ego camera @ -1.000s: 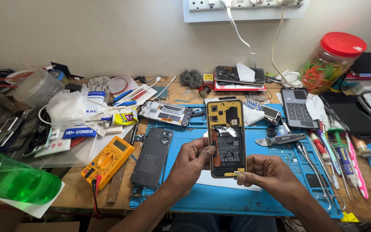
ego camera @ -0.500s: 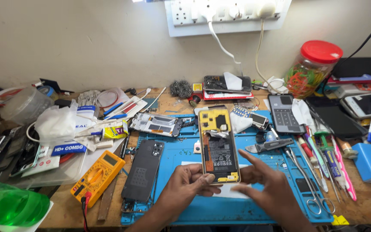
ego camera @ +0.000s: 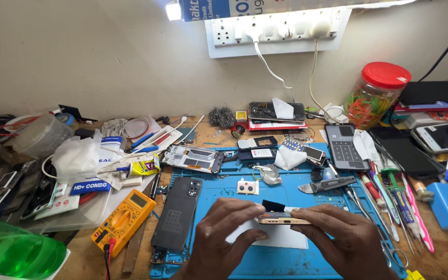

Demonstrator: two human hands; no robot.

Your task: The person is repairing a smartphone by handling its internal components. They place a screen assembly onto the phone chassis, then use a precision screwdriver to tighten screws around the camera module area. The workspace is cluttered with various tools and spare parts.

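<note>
Both hands hold an opened smartphone (ego camera: 282, 220) edge-on over the blue repair mat (ego camera: 317, 259), so only its gold side rim shows. My left hand (ego camera: 229, 233) grips its left end. My right hand (ego camera: 338, 233) grips its right end. A white sheet (ego camera: 281, 237) lies on the mat under the phone. A black phone back cover (ego camera: 176, 213) rests on the mat to the left. A small camera bezel piece (ego camera: 247, 186) lies just beyond the hands.
A yellow multimeter (ego camera: 123, 222) sits left of the mat, a green bottle (ego camera: 11, 251) at the near left. Screwdrivers and tweezers (ego camera: 390, 202) lie to the right. A red-lidded jar (ego camera: 377, 96), a calculator (ego camera: 344, 148), phone frames (ego camera: 193, 158) and a wall socket strip (ego camera: 276, 31) are behind.
The phone, earlier held face up with its insides showing, has been tilted flat and edge-on toward me. The camera view has risen toward the wall.
</note>
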